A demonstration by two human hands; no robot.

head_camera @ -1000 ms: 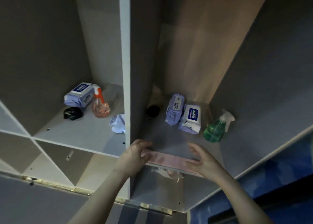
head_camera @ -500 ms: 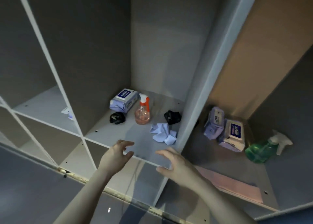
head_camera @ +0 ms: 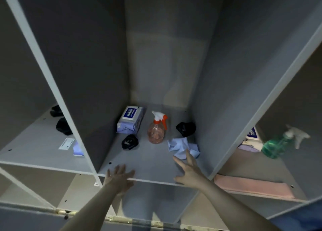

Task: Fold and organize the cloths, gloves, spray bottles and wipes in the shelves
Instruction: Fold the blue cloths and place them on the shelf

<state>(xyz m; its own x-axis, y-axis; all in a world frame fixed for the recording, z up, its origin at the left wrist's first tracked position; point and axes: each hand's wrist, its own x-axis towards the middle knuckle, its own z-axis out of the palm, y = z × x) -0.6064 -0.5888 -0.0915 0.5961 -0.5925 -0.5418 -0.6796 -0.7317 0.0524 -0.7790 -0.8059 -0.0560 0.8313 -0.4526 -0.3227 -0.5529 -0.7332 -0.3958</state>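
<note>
Hands (head_camera: 189, 171) now deeper (fingers splayed)

Grey shelves (head_camera: 149, 162) with white front edges hold a lavender wipes pack (head_camera: 130, 121) with a blue label, a clear pinkish spray bottle (head_camera: 156, 130) with a white-and-orange trigger, black gloves (head_camera: 129, 141), a crumpled pale-blue cloth (head_camera: 181, 147), a green spray bottle (head_camera: 277, 144) and a folded pink cloth (head_camera: 252, 185).

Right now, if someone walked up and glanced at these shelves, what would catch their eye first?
Probably the orange spray bottle standing upright in the middle compartment, with a wipes pack to its left and a crumpled light blue cloth in front to its right. Next, the right hand, fingers spread, reaching toward that cloth, and the left hand open over the shelf's front edge. A green spray bottle stands in the right compartment.
</note>
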